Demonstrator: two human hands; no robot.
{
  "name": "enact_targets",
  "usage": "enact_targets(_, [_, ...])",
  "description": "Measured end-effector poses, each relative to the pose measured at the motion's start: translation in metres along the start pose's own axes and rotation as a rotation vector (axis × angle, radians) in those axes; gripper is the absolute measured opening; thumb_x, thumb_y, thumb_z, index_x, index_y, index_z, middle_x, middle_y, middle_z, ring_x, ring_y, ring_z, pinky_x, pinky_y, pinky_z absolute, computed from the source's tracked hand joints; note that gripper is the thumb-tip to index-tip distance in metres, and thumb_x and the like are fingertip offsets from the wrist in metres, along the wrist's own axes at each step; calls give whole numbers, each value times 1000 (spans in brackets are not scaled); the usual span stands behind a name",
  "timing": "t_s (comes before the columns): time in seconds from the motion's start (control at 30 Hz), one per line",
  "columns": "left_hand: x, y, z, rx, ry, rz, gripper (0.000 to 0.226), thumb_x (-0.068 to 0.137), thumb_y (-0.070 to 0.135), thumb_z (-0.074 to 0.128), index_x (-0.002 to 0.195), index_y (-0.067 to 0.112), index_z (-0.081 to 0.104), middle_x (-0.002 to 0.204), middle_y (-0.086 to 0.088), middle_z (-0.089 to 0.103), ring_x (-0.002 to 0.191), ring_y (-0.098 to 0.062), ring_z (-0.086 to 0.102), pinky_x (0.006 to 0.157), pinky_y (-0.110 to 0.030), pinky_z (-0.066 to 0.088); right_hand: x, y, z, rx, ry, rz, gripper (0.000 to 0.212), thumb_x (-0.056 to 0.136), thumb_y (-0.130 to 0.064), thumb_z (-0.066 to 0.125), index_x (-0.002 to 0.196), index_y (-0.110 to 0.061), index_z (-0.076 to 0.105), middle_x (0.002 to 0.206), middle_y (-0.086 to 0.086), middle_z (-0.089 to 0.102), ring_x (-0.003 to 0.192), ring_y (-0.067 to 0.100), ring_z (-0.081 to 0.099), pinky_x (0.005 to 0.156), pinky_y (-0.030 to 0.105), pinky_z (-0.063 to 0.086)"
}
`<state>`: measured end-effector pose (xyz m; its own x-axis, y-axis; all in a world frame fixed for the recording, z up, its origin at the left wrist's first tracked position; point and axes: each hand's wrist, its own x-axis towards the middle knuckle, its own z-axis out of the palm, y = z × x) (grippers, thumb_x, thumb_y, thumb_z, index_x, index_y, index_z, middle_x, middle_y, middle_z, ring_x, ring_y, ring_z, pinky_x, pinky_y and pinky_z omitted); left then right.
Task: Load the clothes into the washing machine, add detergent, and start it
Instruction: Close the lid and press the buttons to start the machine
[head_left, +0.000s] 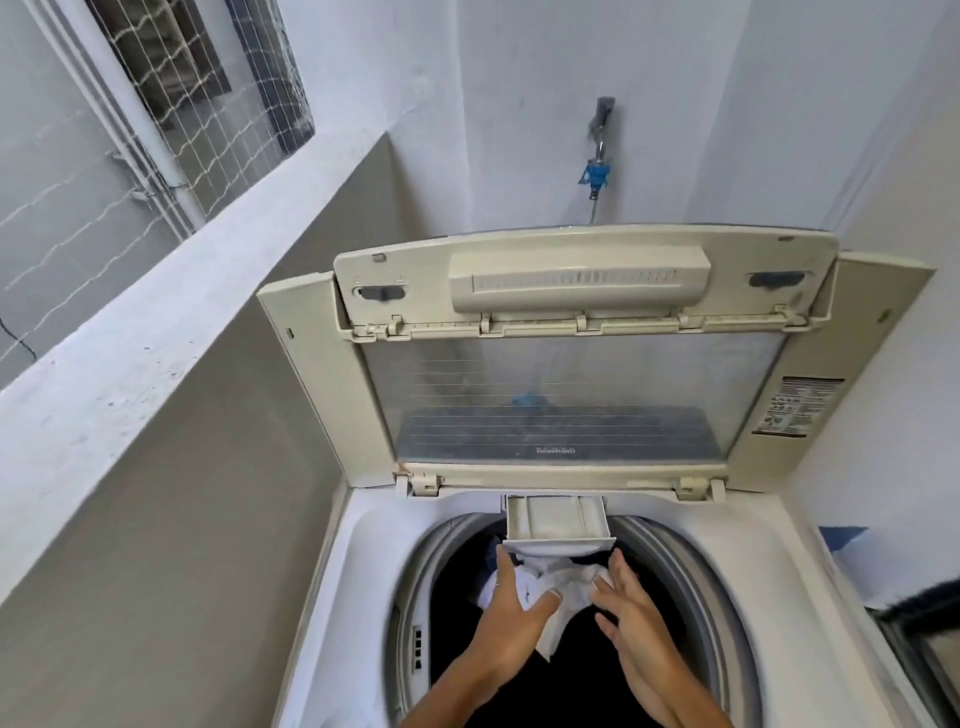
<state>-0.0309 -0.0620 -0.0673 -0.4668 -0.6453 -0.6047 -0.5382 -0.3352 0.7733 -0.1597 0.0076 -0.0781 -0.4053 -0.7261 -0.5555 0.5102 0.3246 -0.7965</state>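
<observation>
Between both hands (511, 603): white cloth (569, 597), untouched.

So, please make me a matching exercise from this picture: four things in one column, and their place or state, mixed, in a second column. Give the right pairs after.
Things:
1. lid
2. detergent drawer
3. white cloth
4. tap

Place or state:
A. on the wall behind the machine
B. pulled out over the drum
C. folded up and open
D. under the two hands, in the drum

Pairs: 1-C, 2-B, 3-D, 4-A
</observation>
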Motion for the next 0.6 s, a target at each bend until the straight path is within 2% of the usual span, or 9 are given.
enact_targets(0.07, [3, -1, 2, -20, 12, 10, 88, 96, 38, 51, 149, 27, -20, 156, 8, 18, 142, -13, 24, 107, -23, 24, 2, -2, 4, 3, -16, -4, 66, 92, 13, 38, 148, -17, 21, 126, -7, 39, 113, 14, 43, 75, 21, 42])
enact_targets(0.13, [4, -2, 4, -35, 18, 18, 89, 96, 38, 51, 148, 29, -20, 160, 6, 8, 145, -16, 19, 108, -24, 24, 4, -2, 6, -12, -30, -10, 68, 91, 15, 36, 149, -18, 20, 127, -8, 38, 113, 13, 43, 72, 21, 42])
enact_targets(0.2, [7, -2, 5, -47, 26, 27, 88, 96, 38, 51, 148, 29, -19, 160, 5, 10, 145, -16, 21, 105, -22, 25, 6, -1, 7, -46, -28, -12, 71, 91, 13, 37, 149, -23, 18, 132, -9, 38, 116, 11, 42, 81, 23, 41])
enact_targets(0.27, [9, -2, 4, -51, 35, 35, 87, 97, 38, 50, 149, 28, -19, 158, 5, 14, 143, -14, 23, 100, -18, 24, 6, -1, 8, -68, -27, -22, 72, 91, 12, 37, 149, -26, 17, 134, -9, 39, 117, 10, 42, 95, 25, 35])
enact_targets(0.37, [14, 0, 3, -47, 37, 35, 87, 97, 36, 50, 149, 27, -19, 156, 5, 21, 141, -13, 26, 99, -16, 23, 6, -6, 10, -104, -24, -33, 73, 91, 12, 37, 149, -26, 17, 121, -13, 50, 106, 9, 49, 98, 26, 33])
enact_targets(0.43, [17, -1, 3, -34, 47, 44, 88, 96, 36, 51, 148, 29, -19, 154, 4, 26, 136, -11, 32, 101, -17, 24, 7, -8, 11, -111, -23, -42, 71, 91, 14, 36, 149, -23, 17, 136, -3, 46, 112, 11, 47, 100, 28, 32])
enact_targets(0.5, [21, -3, 3, -10, 59, 36, 88, 95, 37, 52, 145, 36, -20, 146, 6, 39, 127, -8, 40, 101, -19, 28, 7, -11, 12, -99, -26, -56, 70, 92, 14, 36, 149, -20, 16, 147, 7, 37, 127, 20, 42, 104, 30, 32])
enact_targets(0.57, [23, -1, 1, -9, 56, 40, 85, 96, 35, 52, 144, 38, -18, 125, 19, 50, 110, 2, 48, 92, -15, 34, 9, -15, 13, -95, -31, -58, 70, 92, 13, 37, 150, -20, 15, 143, 3, 39, 128, 18, 41, 103, 30, 33])
enact_targets(0.6, [23, 2, 0, -13, 53, 46, 85, 96, 32, 52, 145, 36, -17, 117, 26, 48, 101, 8, 46, 88, -13, 35, 11, -17, 15, -101, -31, -54, 70, 92, 13, 37, 150, -21, 15, 138, -2, 40, 122, 13, 42, 100, 29, 34])
